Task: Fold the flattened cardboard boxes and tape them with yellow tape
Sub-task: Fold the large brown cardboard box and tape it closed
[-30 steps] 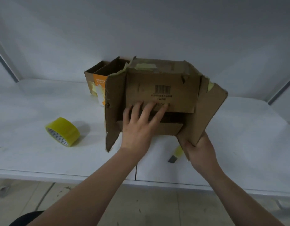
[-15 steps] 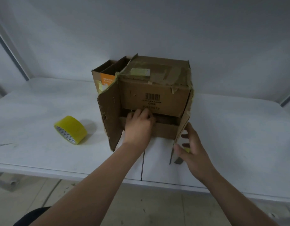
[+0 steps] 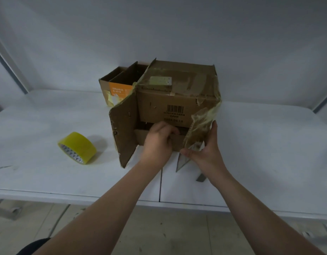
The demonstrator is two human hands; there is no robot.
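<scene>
White is the table [image 3: 48,181], pale grey the wall behind. On it, in the middle, lies the cardboard box [image 3: 175,85], with the yellow tape roll [image 3: 77,148] well apart to its left. The upper flap has a barcode; the print below is blurred. The left hand [image 3: 159,142] curls its fingers at the lower flap and the right hand [image 3: 207,151] pinches the right flap. A second box [image 3: 116,87] is half hidden behind.

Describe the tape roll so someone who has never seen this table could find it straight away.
Start at the white table, where a big brown cardboard box stands in the middle. Left of that box and clear of it, the tape roll lies on the tabletop. It is the only round, bright yellow thing there; its neighbours are cardboard boxes.
</scene>
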